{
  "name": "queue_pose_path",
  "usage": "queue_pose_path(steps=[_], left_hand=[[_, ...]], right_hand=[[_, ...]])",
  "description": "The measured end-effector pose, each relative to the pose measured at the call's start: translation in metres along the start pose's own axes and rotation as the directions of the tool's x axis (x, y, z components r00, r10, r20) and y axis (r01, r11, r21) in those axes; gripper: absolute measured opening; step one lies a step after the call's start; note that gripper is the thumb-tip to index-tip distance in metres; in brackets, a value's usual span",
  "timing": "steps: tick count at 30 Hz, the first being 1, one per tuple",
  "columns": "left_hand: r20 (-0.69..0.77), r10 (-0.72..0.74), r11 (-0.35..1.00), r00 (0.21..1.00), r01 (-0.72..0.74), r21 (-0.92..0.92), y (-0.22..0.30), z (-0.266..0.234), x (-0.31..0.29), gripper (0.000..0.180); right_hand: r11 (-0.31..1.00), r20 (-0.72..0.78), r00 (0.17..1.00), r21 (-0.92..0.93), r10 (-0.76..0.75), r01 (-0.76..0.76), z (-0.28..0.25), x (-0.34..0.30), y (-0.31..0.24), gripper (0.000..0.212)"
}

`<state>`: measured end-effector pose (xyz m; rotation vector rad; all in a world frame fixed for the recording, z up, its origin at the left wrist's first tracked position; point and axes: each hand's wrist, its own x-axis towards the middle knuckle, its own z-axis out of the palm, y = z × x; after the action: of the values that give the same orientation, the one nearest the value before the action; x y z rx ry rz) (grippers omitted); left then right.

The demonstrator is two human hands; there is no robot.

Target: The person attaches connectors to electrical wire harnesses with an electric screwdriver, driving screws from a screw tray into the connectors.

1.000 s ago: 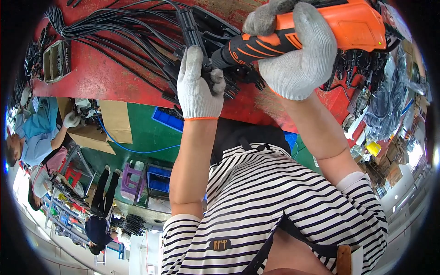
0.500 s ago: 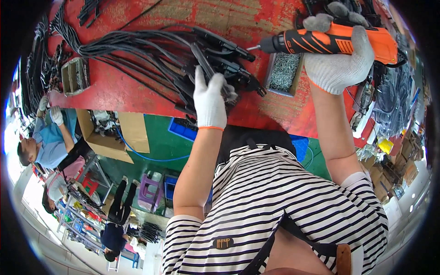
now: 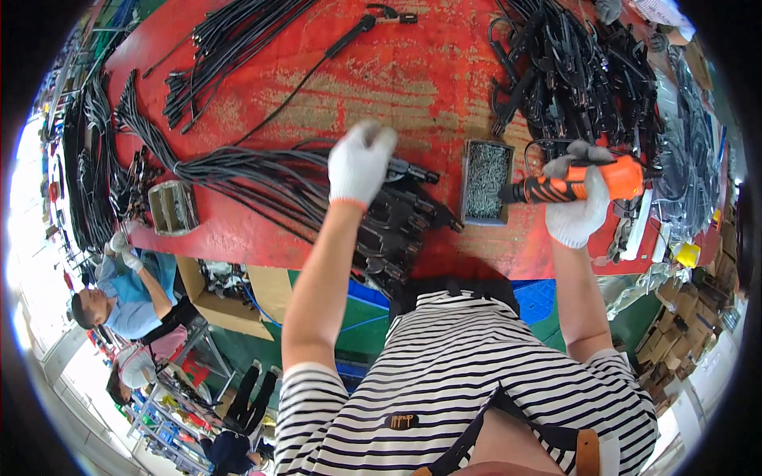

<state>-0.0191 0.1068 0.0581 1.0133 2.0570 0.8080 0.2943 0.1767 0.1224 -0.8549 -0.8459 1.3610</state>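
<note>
My left hand (image 3: 361,165), in a white glove, is over the far edge of a tied bundle of black cables (image 3: 254,170). Its fingers are slightly blurred, loosely bent with a gap at the tips, and nothing shows between them. Black clamp-like handles (image 3: 393,226) at the cable ends lie just nearer to me. My right hand (image 3: 583,210), gloved too, grips an orange and black cordless screwdriver (image 3: 625,178). Its front end points left, at the right rim of a tray (image 3: 484,223) filled with small screws (image 3: 486,170). A single cabled clamp handle (image 3: 349,38) lies farther back.
The red worn table (image 3: 381,95) carries a heap of black clamp handles (image 3: 567,79) at right and another cable bundle (image 3: 230,40) at far left. A small divided box (image 3: 173,208) sits left. Past the table's left end, a person (image 3: 127,305) works with gloved hands.
My left hand has come off the handle it was touching and moved away from me. The screwdriver in my right hand has shifted right and nearer. The view has tilted, showing more table.
</note>
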Motion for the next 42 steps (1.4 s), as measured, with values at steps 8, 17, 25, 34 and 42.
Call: queue_pose_path(steps=[8, 17, 25, 34, 42], left_hand=[[-0.249, 0.34, 0.72, 0.907, -0.08, 0.689, -0.046, 0.013, 0.24, 0.069], [0.368, -0.086, 0.866, 0.926, -0.114, 0.487, -0.048, 0.011, 0.288, 0.039], [0.797, -0.109, 0.99, 0.594, -0.004, 0.139, -0.006, -0.048, 0.16, 0.028], [0.779, 0.151, 0.977, 0.608, -0.212, -0.025, -0.018, -0.058, 0.101, 0.046], [0.862, -0.009, 1.0, 0.507, 0.008, 0.006, -0.026, -0.069, 0.089, 0.051]], right_hand=[[0.961, -0.113, 0.984, -0.225, 0.139, -0.162, -0.007, -0.004, 0.008, 0.035], [0.647, -0.096, 0.808, -0.548, 0.581, -0.53, 0.024, 0.055, 0.039, 0.026], [0.528, 0.221, 0.48, -0.382, 0.849, -0.758, 0.039, 0.1, 0.112, 0.05], [0.332, 0.455, 0.208, -0.21, 0.866, -0.92, 0.029, 0.042, 0.106, 0.053], [0.172, 0.552, 0.132, -0.022, 0.823, -0.985, 0.039, 0.031, 0.075, 0.047]])
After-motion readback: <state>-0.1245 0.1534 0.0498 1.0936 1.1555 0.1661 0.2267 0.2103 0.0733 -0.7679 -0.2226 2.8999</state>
